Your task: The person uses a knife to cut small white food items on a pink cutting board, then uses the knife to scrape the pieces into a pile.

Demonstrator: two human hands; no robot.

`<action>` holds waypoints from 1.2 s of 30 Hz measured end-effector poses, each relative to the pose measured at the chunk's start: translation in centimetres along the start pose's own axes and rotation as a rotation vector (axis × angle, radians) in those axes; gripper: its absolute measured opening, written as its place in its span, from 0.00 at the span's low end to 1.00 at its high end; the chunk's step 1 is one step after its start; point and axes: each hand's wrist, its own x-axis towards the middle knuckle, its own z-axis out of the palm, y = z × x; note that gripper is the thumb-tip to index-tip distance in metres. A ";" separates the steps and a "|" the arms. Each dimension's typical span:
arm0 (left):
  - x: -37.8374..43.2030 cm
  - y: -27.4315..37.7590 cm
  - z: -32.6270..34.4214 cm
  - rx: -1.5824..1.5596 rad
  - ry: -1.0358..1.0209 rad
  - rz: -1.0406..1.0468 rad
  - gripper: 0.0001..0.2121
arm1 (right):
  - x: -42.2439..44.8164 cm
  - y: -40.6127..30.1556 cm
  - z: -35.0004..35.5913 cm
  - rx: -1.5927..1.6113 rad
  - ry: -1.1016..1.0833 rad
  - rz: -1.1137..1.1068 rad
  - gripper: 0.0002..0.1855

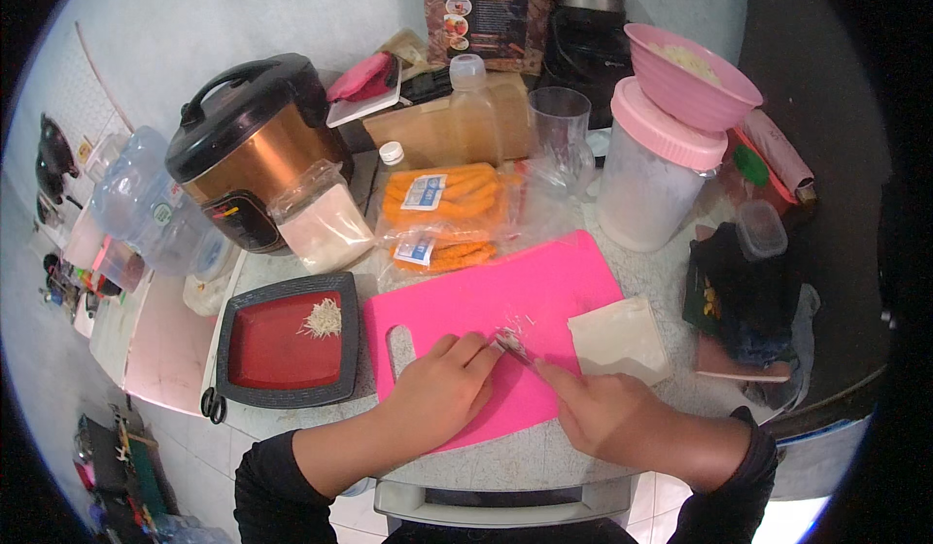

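Observation:
A pink plastic cutting board (503,274) lies on the speckled table before me. My right hand (605,405) grips a small knife (514,349), its blade on the board beside my left fingertips. My left hand (444,384) is bent over the board, its fingers pressing down by the blade; what lies under them is mostly hidden. Thin pale shreds (519,323) are scattered just beyond the blade. A stack of pale square wrapper sheets (619,340) overlaps the board's right edge. To the left, a red dish with a dark rim (284,340) holds a small heap of similar shreds (323,318).
Behind the board lie bagged orange breaded sticks (444,194) and a packet of wrappers (326,231). A rice cooker (248,150) stands back left. A pink bowl (689,78) rests on a lidded pink container (652,172) at right. Black-handled scissors (213,404) lie at the left edge.

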 end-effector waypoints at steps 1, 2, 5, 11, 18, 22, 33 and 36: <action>-0.1 0.0 -0.1 0.029 -0.007 0.037 0.18 | 0.1 -0.1 0.0 -0.010 -0.036 0.033 0.31; -0.1 0.0 -0.2 0.059 -0.015 0.074 0.18 | 0.1 -0.2 0.0 -0.020 -0.072 0.065 0.32; -0.4 0.4 -0.5 0.079 -0.075 0.067 0.20 | 0.3 -0.4 -0.2 -0.023 -0.094 0.084 0.33; -0.7 0.6 -0.7 0.100 -0.117 0.075 0.21 | 0.1 -1.1 -0.1 -0.139 -0.124 0.090 0.34; -0.5 0.3 -0.4 0.107 -0.080 0.124 0.20 | -0.3 -1.1 0.3 -0.161 -0.055 0.066 0.34; -0.6 0.0 0.0 0.050 -0.057 0.063 0.20 | -0.4 -0.9 0.2 -0.145 -0.007 0.033 0.33; -0.3 0.1 -0.5 0.067 0.005 0.116 0.19 | -0.2 -0.7 0.0 -0.024 -0.009 0.026 0.32; -0.2 0.1 -0.5 0.054 0.011 0.122 0.19 | -0.4 -0.7 0.2 -0.025 0.017 0.035 0.33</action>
